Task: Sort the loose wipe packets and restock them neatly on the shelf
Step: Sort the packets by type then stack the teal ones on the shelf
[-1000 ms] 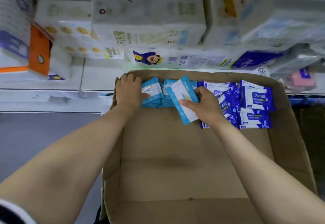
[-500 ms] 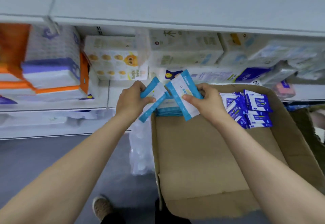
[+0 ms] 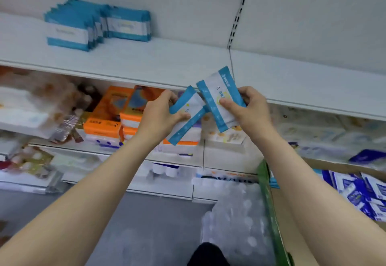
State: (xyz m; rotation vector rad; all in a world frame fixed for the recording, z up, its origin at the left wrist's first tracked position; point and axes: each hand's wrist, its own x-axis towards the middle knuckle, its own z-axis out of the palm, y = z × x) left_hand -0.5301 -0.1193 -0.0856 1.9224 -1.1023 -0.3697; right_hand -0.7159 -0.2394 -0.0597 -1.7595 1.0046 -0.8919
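Two teal-edged wipe packets are raised just below the white shelf: the left hand pinches one packet, possibly several, and the right hand pinches another. More teal packets stand on the shelf; blue packets lie in a cardboard box.

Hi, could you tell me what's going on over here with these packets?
A person is restocking wipe packets. The left hand grips light-blue packets, and the right hand grips another light-blue packet, both raised in front of the white shelf. A row of matching light-blue packets already stands on that shelf, up to the left. Dark-blue packets lie in the cardboard box at lower right, not yet shelved.
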